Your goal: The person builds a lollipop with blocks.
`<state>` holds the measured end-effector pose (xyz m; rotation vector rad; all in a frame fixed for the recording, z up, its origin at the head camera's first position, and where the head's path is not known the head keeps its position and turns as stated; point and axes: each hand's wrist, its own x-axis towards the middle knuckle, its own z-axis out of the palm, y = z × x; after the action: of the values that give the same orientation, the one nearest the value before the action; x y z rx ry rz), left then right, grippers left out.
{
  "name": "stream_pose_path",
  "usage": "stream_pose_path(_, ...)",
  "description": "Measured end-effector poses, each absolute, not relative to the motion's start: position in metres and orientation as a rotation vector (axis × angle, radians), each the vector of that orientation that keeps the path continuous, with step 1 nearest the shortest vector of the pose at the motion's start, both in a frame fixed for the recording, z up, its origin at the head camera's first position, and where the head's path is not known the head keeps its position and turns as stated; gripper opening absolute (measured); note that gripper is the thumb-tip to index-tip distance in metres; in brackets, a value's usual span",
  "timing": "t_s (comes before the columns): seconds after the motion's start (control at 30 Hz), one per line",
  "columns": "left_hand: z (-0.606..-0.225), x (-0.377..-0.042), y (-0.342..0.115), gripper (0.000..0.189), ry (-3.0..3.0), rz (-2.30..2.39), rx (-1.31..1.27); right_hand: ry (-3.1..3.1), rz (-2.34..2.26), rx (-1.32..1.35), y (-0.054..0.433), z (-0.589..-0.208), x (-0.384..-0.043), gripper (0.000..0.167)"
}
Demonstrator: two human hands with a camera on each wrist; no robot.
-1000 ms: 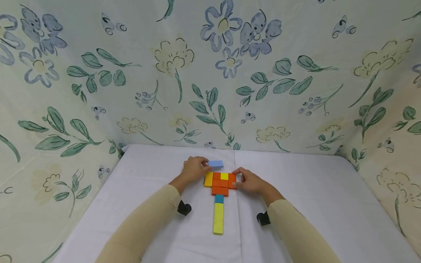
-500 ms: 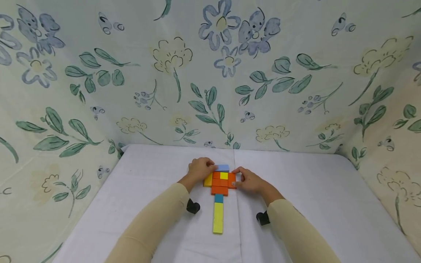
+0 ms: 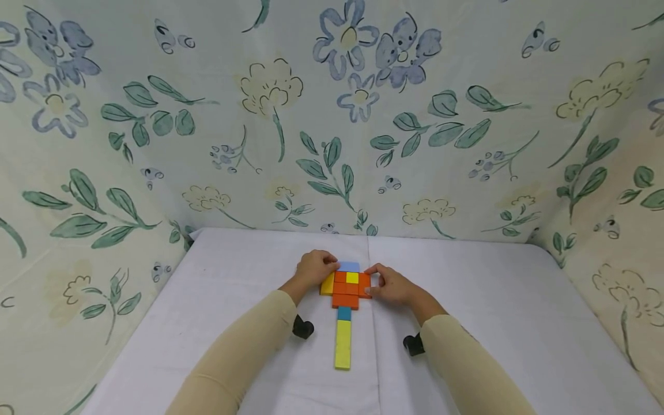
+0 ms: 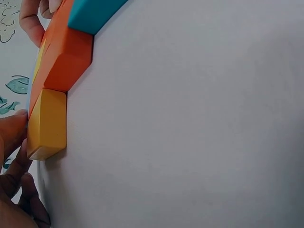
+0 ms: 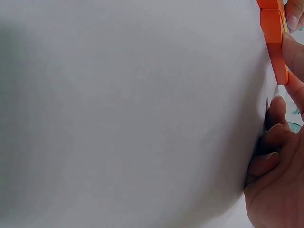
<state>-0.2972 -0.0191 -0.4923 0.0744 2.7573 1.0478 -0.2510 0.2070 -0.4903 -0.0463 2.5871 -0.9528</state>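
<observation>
Flat blocks lie edge to edge in one figure on the white cloth. At its top is a light blue block (image 3: 349,267), its left end pinched by the fingers of my left hand (image 3: 314,268). Below it sit several orange blocks (image 3: 345,301) around a small yellow block (image 3: 352,278). A darker yellow block (image 4: 53,121) with a slanted side stands at the left, by my left hand's fingers. My right hand (image 3: 395,286) holds the right-hand orange block (image 3: 364,285) between thumb and index finger; its other fingers are curled on the cloth (image 5: 273,137).
A teal block (image 3: 344,313) and a long pale yellow block (image 3: 343,344) run down from the figure towards me. Black wrist devices (image 3: 303,328) show beside both sleeves. A floral curtain (image 3: 332,144) surrounds the white table (image 3: 456,276) at the back and sides.
My left hand has moved right and slightly nearer with the light blue block, bringing it from behind the figure up against the orange row. My right hand stays in place.
</observation>
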Motion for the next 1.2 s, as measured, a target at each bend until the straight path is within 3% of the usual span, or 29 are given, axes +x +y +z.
stream_pose_path(0.73,-0.498,-0.297,-0.022,0.036,2.752,1.124,0.086,2.597,-0.909,-0.031,0.208,-0.492,-0.253,0.048)
stream_pose_path(1.2,-0.501,-0.284,-0.031,0.035,2.82,1.139,0.148,2.545,-0.99,-0.006,0.215,-0.493,-0.254,0.058)
